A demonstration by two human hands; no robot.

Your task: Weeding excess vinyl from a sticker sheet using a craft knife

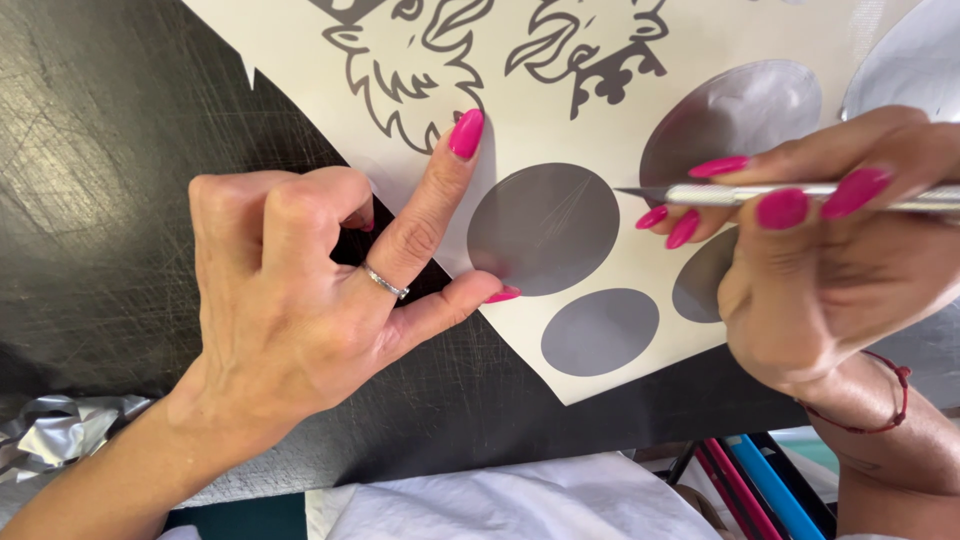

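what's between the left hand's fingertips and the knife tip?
In the head view, one large grey vinyl circle on the cream backing sheet lies between the left hand and the slim silver craft knife held by the right hand.

1. A craft knife [800, 193] with a slim silver metal handle is lying nearly level across the upper right of the view, its fine pointed blade aiming left and hovering at the lower edge of a large silver circle.
2. A pale cream backing sheet [610, 130] is lying flat and skewed on a dark scratched mat, one corner pointing toward the viewer.
3. Glossy silver-grey vinyl circles are sitting on the sheet: a big one [543, 228] at the centre, a smaller oval-looking one [600, 331] just below it, others partly hidden at right.
4. Grey ornate outline shapes [420, 70] are running along the sheet's top edge.
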